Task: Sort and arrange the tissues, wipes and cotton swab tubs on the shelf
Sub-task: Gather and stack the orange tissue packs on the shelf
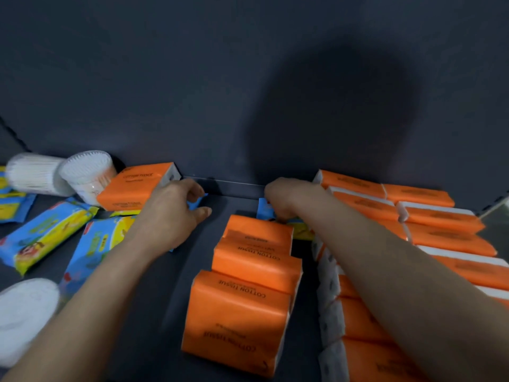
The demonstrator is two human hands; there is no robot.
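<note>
My left hand [172,216] curls over the end of a blue and yellow wipes pack [106,244] lying at the back of the dark shelf [198,260]. My right hand [286,199] pinches another blue wipes pack [265,209] wedged behind a row of three orange tissue packs [248,293]. More orange tissue packs [429,219] fill the right side in rows. One orange tissue pack [135,186] lies at the back left. Two clear cotton swab tubs [68,175] lie tipped beside it. A further wipes pack [46,232] lies loose at the left.
A white rounded thing [24,315] sits at the lower left edge, blurred. The dark back wall [248,92] closes the shelf behind. Bare shelf floor shows between my two hands and left of the middle tissue row.
</note>
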